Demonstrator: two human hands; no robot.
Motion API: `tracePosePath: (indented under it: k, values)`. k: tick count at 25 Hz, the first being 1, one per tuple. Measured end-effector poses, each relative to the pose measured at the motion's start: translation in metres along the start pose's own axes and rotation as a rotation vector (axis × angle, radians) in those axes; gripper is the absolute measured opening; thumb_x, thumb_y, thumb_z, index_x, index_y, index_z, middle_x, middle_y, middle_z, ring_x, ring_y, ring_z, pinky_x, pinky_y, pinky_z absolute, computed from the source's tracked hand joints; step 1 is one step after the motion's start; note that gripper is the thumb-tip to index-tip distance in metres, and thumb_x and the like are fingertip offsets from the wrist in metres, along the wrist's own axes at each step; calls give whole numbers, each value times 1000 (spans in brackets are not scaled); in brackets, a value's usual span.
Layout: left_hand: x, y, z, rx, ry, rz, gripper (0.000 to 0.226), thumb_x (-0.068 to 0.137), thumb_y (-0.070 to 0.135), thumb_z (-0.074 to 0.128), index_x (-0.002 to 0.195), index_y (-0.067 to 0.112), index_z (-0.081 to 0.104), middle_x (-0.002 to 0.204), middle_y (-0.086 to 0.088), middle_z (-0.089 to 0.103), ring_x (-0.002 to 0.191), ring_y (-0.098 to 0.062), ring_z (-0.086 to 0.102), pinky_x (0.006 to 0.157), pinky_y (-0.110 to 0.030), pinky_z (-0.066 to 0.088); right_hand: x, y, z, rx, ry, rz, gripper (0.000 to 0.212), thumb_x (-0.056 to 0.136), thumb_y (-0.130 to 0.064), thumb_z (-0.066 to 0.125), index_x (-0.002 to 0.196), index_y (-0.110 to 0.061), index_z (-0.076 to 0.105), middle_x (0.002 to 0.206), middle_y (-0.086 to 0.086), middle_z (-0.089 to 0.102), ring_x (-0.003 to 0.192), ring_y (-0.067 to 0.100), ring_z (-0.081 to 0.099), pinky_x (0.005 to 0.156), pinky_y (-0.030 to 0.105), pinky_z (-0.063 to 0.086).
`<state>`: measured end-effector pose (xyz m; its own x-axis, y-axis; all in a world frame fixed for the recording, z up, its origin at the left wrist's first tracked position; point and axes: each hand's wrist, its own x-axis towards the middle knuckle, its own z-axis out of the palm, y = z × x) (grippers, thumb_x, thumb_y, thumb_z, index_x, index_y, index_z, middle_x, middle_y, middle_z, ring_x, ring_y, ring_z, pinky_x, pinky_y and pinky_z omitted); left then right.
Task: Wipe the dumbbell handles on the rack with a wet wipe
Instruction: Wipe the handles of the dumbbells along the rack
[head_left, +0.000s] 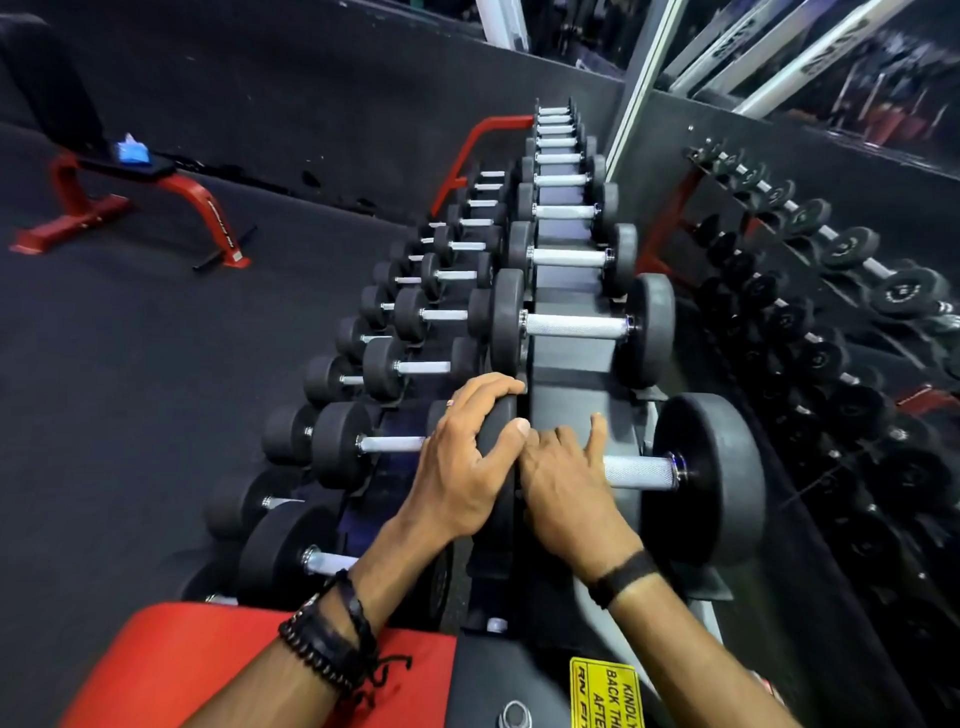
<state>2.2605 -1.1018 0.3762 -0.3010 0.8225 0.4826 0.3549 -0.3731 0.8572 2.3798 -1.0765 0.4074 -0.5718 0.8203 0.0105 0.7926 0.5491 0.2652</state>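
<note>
So far I am working on the nearest dumbbell (691, 467) of the top row, close to the near end of the rack (571, 379). My right hand (563, 480) is lying over the left part of its handle (639, 472), fingers curled down around it; I cannot tell whether a wet wipe is under the palm, since none is showing. My left hand (467, 457) is gripping the rim of the dumbbell's left weight, fingers and thumb curled over the black edge, steadying it. Judging by this, I am only starting: the long line of handles stretching away along the top row and the lower rows is all waiting, and nothing visibly marks any as wiped. The handle itself is looking bright, silvery and knurled, its right part bare between my hand and the thick black rubber weight. A blue packet (131, 150) is sitting on the bench (130, 171) well apart to the left.
</note>
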Motion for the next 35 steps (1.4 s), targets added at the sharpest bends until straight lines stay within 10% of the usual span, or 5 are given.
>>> tracePosePath:
  k: [10,14,19,28,35]
  values:
    - [2,-2,1,-20,-2,23,33,88,37,52,118,25,59,126,8,58,124,-17,51,106,-44,40,10,1,-3,26,-72,23,37,91,-9,36,127,-12,44,107,5,59,111,31,48,111,65,-2]
    - [1,-2,2,-28,-3,9,37,88,37,52,120,20,61,127,8,58,126,-18,50,107,-42,40,-18,-4,9,54,112,45,58,79,-4,20,135,-8,37,124,11,50,123,35,43,113,60,4]
    - [1,-1,2,-42,-2,12,40,88,38,52,120,15,62,126,6,59,125,-18,51,107,-39,40,-57,-9,22,163,247,114,94,63,-6,53,152,-19,24,154,17,25,141,37,22,109,60,10]
    - [0,-2,1,-29,-2,15,40,88,36,52,120,14,62,126,6,58,124,-18,51,107,-38,40,-69,-32,10,452,263,285,80,61,-12,51,138,-31,43,102,-6,36,95,16,32,89,37,23]
    - [1,-4,1,-5,-4,27,39,89,37,52,120,16,61,127,8,57,124,-19,51,106,-44,40,-63,-38,7,1671,165,515,38,91,1,56,121,-22,62,100,-4,60,95,13,58,94,26,44]
